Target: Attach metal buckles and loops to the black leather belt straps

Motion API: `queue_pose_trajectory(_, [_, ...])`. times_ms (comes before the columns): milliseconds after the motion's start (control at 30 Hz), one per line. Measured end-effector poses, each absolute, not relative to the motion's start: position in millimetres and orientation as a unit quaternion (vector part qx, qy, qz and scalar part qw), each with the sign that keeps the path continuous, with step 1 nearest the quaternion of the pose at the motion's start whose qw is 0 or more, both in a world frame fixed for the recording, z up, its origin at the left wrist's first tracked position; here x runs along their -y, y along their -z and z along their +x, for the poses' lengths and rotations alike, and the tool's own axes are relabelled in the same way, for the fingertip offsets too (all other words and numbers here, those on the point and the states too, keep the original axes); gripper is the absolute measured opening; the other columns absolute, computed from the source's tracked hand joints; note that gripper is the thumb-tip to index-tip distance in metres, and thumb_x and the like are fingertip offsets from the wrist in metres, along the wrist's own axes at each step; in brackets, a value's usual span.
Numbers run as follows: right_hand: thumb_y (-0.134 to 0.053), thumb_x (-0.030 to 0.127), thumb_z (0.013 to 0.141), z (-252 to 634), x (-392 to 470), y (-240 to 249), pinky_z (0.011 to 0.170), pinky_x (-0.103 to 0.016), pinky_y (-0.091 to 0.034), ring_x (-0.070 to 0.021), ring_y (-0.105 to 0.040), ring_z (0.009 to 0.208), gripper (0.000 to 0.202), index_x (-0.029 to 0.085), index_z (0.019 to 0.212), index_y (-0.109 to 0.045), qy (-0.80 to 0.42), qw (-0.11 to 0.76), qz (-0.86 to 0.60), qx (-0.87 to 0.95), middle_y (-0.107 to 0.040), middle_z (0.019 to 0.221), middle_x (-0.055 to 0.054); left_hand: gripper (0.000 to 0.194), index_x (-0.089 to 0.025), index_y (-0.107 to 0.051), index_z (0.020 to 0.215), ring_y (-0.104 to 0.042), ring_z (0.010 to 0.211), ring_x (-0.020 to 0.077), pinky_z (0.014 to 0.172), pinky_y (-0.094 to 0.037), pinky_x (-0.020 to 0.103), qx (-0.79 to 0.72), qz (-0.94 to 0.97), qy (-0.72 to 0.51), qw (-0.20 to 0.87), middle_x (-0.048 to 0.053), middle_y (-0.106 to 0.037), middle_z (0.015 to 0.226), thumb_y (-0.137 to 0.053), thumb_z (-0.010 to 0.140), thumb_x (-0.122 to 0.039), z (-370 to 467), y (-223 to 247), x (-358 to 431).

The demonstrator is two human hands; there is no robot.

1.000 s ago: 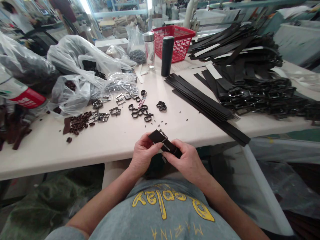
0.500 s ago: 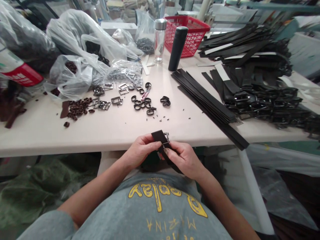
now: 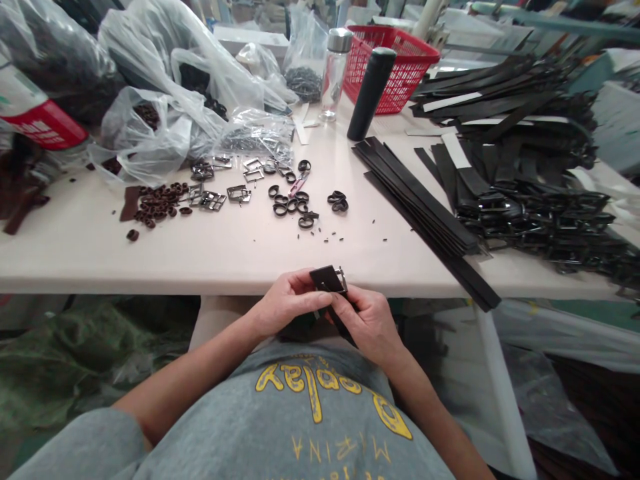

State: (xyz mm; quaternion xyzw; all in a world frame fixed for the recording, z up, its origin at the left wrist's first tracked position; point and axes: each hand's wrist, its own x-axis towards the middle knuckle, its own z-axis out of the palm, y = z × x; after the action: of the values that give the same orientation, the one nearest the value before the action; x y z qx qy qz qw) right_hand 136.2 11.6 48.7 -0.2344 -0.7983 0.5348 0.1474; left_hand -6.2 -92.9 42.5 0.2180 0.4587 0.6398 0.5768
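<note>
White worktable [image 3: 225, 257] carries loose buckles [image 3: 239, 194] and stacked black straps [image 3: 415, 200]. At its near edge, left hand [image 3: 285, 310] and right hand [image 3: 367, 323] both pinch one black belt strap [image 3: 325, 277] with its metal buckle [image 3: 341, 277]. Since a second ago, the hands have drawn closer together, the strap end more upright.

light: bright, even, overhead | shadows: soft, faint on worktop [image 3: 225, 257] | glare: plastic bags [image 3: 165, 80] | edges: wide-angle warp, corners slightly soft
</note>
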Motion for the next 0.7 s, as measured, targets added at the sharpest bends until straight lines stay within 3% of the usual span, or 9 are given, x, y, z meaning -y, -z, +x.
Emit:
queue_pose_trajectory(133, [-0.056, 0.036, 0.094, 136.6, -11.8, -44.0, 0.062, -0.024, -0.044, -0.0150, -0.058, 0.067, 0.025, 0.017, 0.082, -0.066, -0.550, 0.103, -0.203, 0.803, -0.066, 0.074, -0.001, 0.021, -0.015, -0.076, 0.079, -0.063, 0.058, 0.0127, 0.061, -0.050, 0.024, -0.528, 0.151, -0.666, 0.505, 0.003, -0.073, 0.071, -0.081, 0.071, -0.033, -10.5, -35.6, 89.6])
queue_pose_trajectory(267, [-0.055, 0.033, 0.095, 143.8, -11.7, -36.7, 0.069, -0.025, -0.049, -0.0155, -0.063, 0.073, 0.018, 0.017, 0.096, -0.064, -0.613, 0.041, -0.176, 0.769, -0.068, 0.080, -0.001, 0.020, -0.015, -0.077, 0.081, -0.065, 0.069, 0.0125, 0.069, -0.051, 0.023, -0.532, 0.115, -0.726, 0.420, 0.003, -0.076, 0.079, -0.084, 0.066, -0.027, -19.9, -34.9, 87.4])
queue_pose_trajectory(500, [-0.046, 0.038, 0.100, 147.6, -1.4, -26.7, 0.061, -0.024, -0.050, -0.0139, -0.062, 0.061, 0.025, 0.019, 0.088, -0.058, -0.614, 0.069, -0.213, 0.757, -0.064, 0.069, 0.001, 0.022, -0.014, -0.076, 0.080, -0.064, 0.067, 0.0114, 0.068, -0.052, 0.023, -0.459, 0.071, -0.736, 0.492, 0.002, -0.074, 0.076, -0.085, 0.063, -0.023, -12.7, -41.9, 84.3])
queue_pose_trajectory(700, [-0.046, 0.033, 0.098, 146.3, -1.0, -32.4, 0.058, -0.025, -0.043, -0.0159, -0.061, 0.060, 0.023, 0.020, 0.084, -0.058, -0.449, 0.112, -0.246, 0.852, -0.066, 0.068, -0.001, 0.023, -0.014, -0.076, 0.081, -0.064, 0.064, 0.0126, 0.065, -0.051, 0.025, -0.424, 0.052, -0.731, 0.532, 0.002, -0.073, 0.074, -0.086, 0.062, -0.022, -6.0, -40.4, 81.4])
